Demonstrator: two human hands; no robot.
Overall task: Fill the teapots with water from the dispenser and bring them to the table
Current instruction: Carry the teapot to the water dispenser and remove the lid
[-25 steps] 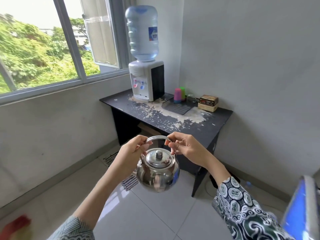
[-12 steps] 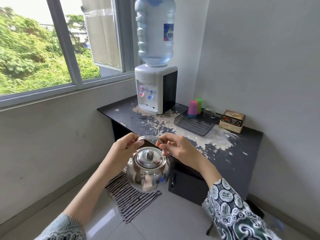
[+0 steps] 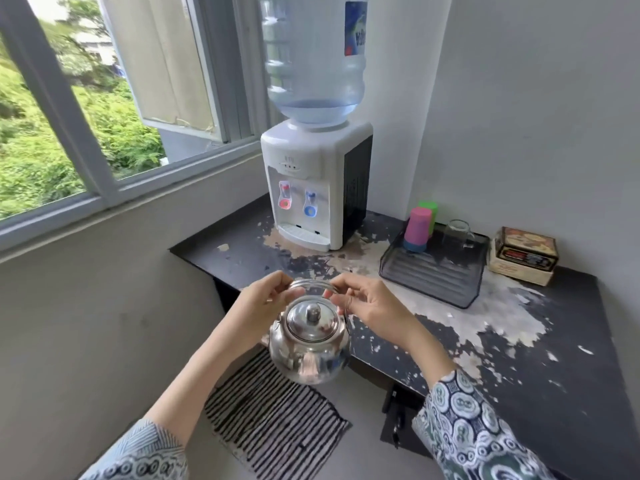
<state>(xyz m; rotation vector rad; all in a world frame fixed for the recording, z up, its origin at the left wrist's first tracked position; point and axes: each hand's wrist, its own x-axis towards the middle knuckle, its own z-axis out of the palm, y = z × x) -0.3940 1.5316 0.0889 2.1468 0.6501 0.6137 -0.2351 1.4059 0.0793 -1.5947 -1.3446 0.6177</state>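
A shiny steel teapot [image 3: 308, 344] with its lid on hangs in the air just in front of the worn black table [image 3: 540, 355]. My left hand [image 3: 261, 303] grips the left end of its wire handle. My right hand [image 3: 367, 301] pinches the right end of the same handle. The white water dispenser [image 3: 313, 181] stands at the table's back left corner, beyond the teapot. It carries a large blue bottle [image 3: 313, 57] and has a red tap [image 3: 285, 199] and a blue tap [image 3: 310, 204] over a drip tray.
A dark plastic tray [image 3: 429, 271] right of the dispenser holds a pink cup [image 3: 417, 228], a green cup [image 3: 428, 211] and a glass mug [image 3: 457, 233]. A printed box [image 3: 524, 254] sits further right. A striped mat [image 3: 273, 414] lies on the floor. The window is at left.
The view has come closer to the table and dispenser, which now look larger. The teapot stays held by both hands and now hangs near the table's front edge.
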